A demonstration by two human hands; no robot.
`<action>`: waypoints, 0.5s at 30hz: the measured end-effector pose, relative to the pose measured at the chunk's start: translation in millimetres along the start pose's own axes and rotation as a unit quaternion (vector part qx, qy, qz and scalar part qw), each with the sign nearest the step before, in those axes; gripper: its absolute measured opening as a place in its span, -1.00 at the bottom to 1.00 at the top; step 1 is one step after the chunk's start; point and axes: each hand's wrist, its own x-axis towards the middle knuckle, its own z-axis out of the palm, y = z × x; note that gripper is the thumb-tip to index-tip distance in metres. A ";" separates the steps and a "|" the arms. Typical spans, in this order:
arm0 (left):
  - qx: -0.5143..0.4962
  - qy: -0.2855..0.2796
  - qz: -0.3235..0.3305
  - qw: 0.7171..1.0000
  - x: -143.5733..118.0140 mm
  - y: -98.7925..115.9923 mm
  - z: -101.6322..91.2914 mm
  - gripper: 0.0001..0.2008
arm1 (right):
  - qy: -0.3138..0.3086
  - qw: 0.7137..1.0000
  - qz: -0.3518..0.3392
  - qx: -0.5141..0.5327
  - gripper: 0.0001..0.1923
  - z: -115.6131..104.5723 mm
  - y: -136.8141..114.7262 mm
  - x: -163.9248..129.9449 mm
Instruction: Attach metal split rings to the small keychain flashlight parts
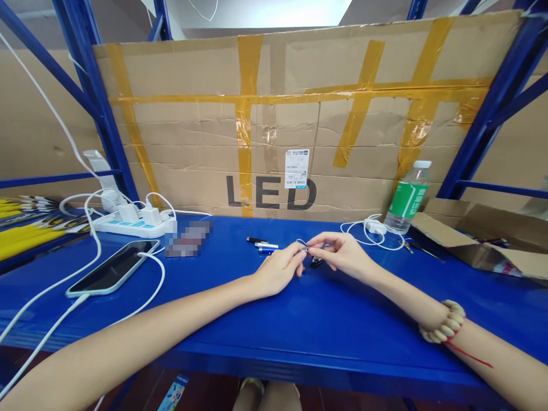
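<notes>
My left hand (278, 270) and my right hand (342, 255) meet above the middle of the blue tabletop. Between their fingertips is a small shiny metal piece (305, 249) with a thin loop, too small to name exactly. Both hands are closed in a pinch on it. Just under my right fingers a small black object (315, 262) shows, partly covered. Left of the hands, a black pen (257, 240), a silver pen (266, 245) and a blue pen (268, 250) lie close together.
A phone (113, 268) with white cables lies at left, near a loaded power strip (132, 224). At right stand a water bottle (409, 198) with a coiled white cable (368, 231) and an open cardboard box (483, 240). A large cardboard sheet (192, 148) closes the back.
</notes>
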 end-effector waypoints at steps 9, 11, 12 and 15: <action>0.015 0.004 -0.018 1.000 -1.1 2.0 -1.0 -0.76 | 0.005 1.000 -0.010 0.002 -0.71 -1.6 4.1 0.5; 0.014 0.006 -0.021 1.000 -1.1 1.8 -1.0 -0.76 | 0.004 1.000 -0.006 0.002 -0.71 -1.2 3.4 0.2; 0.013 0.007 -0.023 1.000 -1.0 1.7 -0.9 -0.76 | 0.004 1.000 -0.004 0.002 -0.70 -0.8 2.7 0.0; 0.010 0.011 -0.026 1.000 -1.1 2.1 -0.7 -0.77 | 0.005 1.000 -0.001 0.003 -0.69 0.7 0.8 -0.2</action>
